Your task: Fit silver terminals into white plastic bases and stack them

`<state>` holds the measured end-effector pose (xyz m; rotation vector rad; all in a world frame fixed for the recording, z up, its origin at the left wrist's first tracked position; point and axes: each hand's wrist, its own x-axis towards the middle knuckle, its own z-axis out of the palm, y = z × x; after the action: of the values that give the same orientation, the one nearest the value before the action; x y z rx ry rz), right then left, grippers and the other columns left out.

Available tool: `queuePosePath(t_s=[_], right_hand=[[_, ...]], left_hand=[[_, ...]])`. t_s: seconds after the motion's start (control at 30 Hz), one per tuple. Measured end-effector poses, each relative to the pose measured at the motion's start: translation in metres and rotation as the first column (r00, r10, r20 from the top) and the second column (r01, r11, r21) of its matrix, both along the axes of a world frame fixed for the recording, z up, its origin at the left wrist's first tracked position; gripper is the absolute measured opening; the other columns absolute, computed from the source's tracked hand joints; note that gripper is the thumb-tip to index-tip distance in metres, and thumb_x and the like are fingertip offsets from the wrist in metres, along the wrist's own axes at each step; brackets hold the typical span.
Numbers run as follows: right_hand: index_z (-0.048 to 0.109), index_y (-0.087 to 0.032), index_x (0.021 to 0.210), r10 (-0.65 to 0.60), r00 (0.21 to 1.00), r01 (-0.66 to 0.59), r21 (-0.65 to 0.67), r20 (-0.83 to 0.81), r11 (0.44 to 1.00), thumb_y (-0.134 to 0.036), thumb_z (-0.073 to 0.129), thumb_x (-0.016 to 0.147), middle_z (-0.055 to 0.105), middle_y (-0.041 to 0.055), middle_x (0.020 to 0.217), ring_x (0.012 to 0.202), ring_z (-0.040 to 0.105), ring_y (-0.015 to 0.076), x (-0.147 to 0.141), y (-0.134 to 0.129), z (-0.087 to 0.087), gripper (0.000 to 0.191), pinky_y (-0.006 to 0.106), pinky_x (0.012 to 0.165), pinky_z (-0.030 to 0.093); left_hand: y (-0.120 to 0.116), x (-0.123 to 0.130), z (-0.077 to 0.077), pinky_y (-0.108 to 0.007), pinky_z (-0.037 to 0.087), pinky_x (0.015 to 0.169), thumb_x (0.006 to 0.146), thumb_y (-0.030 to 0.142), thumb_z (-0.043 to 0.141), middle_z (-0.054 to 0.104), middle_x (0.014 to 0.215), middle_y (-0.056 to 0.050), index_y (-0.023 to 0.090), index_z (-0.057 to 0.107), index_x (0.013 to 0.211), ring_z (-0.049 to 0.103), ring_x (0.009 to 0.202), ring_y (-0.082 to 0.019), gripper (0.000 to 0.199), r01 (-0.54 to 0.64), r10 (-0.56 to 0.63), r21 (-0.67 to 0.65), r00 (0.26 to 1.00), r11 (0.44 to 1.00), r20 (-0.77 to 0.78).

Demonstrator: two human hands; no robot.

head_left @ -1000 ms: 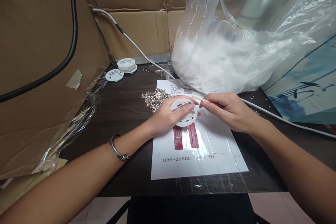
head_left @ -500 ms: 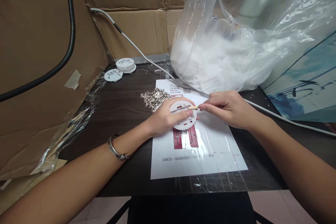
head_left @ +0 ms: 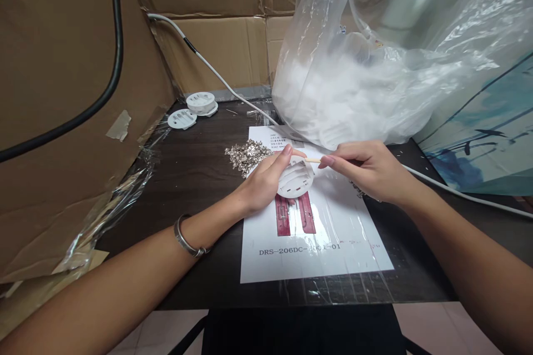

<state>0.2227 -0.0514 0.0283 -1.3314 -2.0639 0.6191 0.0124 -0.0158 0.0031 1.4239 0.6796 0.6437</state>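
A round white plastic part (head_left: 296, 178) with slots is held in my left hand (head_left: 265, 180), tilted above a printed sheet (head_left: 316, 266). The thumb of that hand is raised at the part's upper left edge. Between the thumb and fingers of my right hand (head_left: 366, 169) is a thin pale yellow stick (head_left: 312, 160), its far end at the part's upper right rim. Small metal pieces (head_left: 246, 156) lie in a pile just beyond my left hand. More metal pieces (head_left: 358, 191) show partly under my right hand.
Several white round parts (head_left: 182, 118) sit at the back left of the dark table (head_left: 187, 177). A clear plastic bag of white items (head_left: 350, 100) stands at the back right. A white cable (head_left: 220, 79) crosses behind, and a black cable (head_left: 117, 39) hangs at left.
The white part has tilted in my left hand, and the left thumb has lifted off its face. The stick has moved slightly up with my right hand, from over the face to the rim.
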Motion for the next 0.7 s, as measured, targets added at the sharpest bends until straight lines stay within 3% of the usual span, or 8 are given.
queuePosePath(t_s=[0.2, 0.3, 0.47, 0.7], right_hand=[[0.07, -0.017, 0.073, -0.043, 0.999, 0.041, -0.052, -0.025, 0.998, -0.051, 0.049, 0.094, 0.05, 0.0012, 0.058, 0.054, 0.042, 0.0107, -0.0019, -0.0002, -0.0028, 0.045, 0.026, 0.053, 0.031], [0.071, -0.017, 0.073, -0.053, 0.997, 0.05, -0.068, -0.049, 0.996, -0.05, 0.05, 0.093, 0.048, 0.0005, 0.057, 0.054, 0.04, 0.01, -0.0029, -0.0006, -0.0034, 0.044, 0.026, 0.052, 0.03], [0.073, -0.017, 0.076, -0.069, 0.992, 0.056, -0.123, -0.105, 0.991, -0.052, 0.051, 0.092, 0.048, -0.0002, 0.056, 0.052, 0.04, 0.0092, -0.0055, -0.0007, -0.0052, 0.044, 0.025, 0.05, 0.028], [0.069, -0.016, 0.068, -0.021, 0.993, 0.003, -0.157, -0.114, 0.988, -0.054, 0.054, 0.089, 0.046, -0.0005, 0.054, 0.052, 0.039, 0.0087, -0.0054, -0.0002, -0.0035, 0.046, 0.025, 0.048, 0.028]], left_hand=[[0.0028, 0.0, -0.0075, -0.023, 0.042, 0.039, 0.09, 0.069, 0.02, 0.059, 0.058, -0.002, 0.016, 0.057, 0.113, 0.054, 0.042, -0.013, 0.068, -0.001, 0.0, -0.063, 1.0, 0.998, -0.01], [0.0028, 0.0008, -0.0079, -0.022, 0.042, 0.043, 0.09, 0.069, 0.019, 0.06, 0.059, -0.003, 0.015, 0.059, 0.109, 0.056, 0.047, -0.013, 0.069, 0.008, -0.006, -0.071, 1.0, 0.997, 0.026], [0.0027, 0.0003, -0.0091, -0.025, 0.049, 0.065, 0.093, 0.062, 0.028, 0.067, 0.081, -0.008, 0.014, 0.063, 0.103, 0.063, 0.071, -0.015, 0.06, -0.015, 0.024, -0.094, 0.995, 0.995, 0.1], [0.0034, 0.0025, -0.0067, -0.024, 0.045, 0.054, 0.089, 0.066, 0.033, 0.061, 0.068, -0.004, 0.015, 0.062, 0.09, 0.058, 0.061, -0.014, 0.058, -0.004, 0.038, -0.2, 0.985, 0.98, 0.169]])
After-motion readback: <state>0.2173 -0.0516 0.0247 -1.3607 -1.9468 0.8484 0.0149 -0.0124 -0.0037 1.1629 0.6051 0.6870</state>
